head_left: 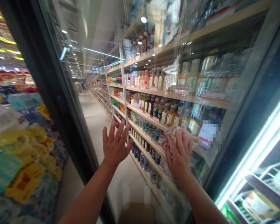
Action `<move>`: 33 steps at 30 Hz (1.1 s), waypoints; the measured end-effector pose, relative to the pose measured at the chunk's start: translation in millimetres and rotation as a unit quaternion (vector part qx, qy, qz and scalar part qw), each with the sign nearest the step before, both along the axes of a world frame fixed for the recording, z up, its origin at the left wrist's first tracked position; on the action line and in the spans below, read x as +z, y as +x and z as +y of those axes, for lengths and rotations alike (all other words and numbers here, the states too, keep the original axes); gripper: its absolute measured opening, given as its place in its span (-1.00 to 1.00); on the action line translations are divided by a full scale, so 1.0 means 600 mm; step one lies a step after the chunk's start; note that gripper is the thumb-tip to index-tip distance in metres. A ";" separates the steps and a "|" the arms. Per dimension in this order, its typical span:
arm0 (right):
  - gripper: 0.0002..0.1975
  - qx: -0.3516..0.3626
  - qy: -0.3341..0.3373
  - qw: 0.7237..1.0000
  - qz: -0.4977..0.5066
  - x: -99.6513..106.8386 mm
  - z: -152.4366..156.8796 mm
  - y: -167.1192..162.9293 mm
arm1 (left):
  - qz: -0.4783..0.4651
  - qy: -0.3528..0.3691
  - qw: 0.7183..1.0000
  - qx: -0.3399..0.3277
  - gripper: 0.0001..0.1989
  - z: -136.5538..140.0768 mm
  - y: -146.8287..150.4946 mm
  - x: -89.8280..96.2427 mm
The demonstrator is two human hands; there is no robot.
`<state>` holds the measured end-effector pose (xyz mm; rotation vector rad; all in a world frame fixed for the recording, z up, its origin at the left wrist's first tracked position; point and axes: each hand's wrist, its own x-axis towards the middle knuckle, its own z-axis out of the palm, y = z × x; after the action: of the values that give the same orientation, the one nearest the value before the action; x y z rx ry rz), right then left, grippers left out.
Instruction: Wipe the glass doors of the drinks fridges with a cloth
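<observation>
A large framed glass door (95, 93) fills the middle of the view, with bottle shelves showing in the glass. My left hand (116, 144) is raised at the glass with its fingers spread and nothing in it. To its right, my right hand (179, 152) presses a crumpled, pale cloth (177, 132) against the pane. The fingers lie over the cloth and cover part of it. A white paper label (207, 133), partly pixelated, is on the glass just right of the cloth.
The door's dark frame (60, 93) slants down on the left. Beyond it, wrapped packs of yellow bottles (35, 146) are stacked. At the right, a bright light strip (254, 152) runs beside cooler racks (268, 193) holding products. A brown box-like shape (136, 213) appears at bottom centre.
</observation>
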<state>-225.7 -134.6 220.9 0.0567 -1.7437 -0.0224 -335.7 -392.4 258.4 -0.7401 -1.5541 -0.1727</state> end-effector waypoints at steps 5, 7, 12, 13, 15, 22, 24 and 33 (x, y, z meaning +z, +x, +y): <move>-0.41 -0.018 -0.047 0.995 0.084 0.079 0.073 0.007 | 0.003 0.007 1.000 -0.009 -0.21 0.001 -0.004 0.000; -0.43 -0.022 -0.079 0.992 0.099 0.078 0.087 0.010 | 0.004 0.007 1.000 -0.011 -0.22 0.002 -0.004 0.000; -0.38 -0.017 -0.039 0.998 0.043 -0.041 0.032 0.012 | -0.020 0.010 1.000 0.003 -0.22 0.001 0.002 -0.001; -0.38 -0.014 -0.014 1.000 0.017 -0.053 0.023 0.012 | -0.021 0.011 1.000 0.003 -0.23 0.001 0.003 -0.001; -0.38 -0.011 0.006 1.000 0.006 -0.044 0.027 0.012 | -0.019 0.008 1.000 0.001 -0.24 0.000 0.004 -0.001; -0.37 -0.010 -0.095 0.991 0.097 0.013 0.090 0.017 | -0.008 0.015 1.000 -0.006 -0.22 0.004 -0.001 -0.005; -0.35 -0.007 -0.105 0.991 0.081 -0.040 0.064 0.021 | -0.011 0.017 1.000 -0.008 -0.22 0.004 0.000 -0.005; -0.36 -0.012 -0.089 0.991 0.099 -0.022 0.077 0.013 | 0.002 0.014 1.000 -0.017 -0.23 0.006 0.002 0.000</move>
<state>-218.0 -88.4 207.8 -0.0948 -1.5416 0.1058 -334.3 -389.0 258.5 -0.7447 -1.5340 -0.2173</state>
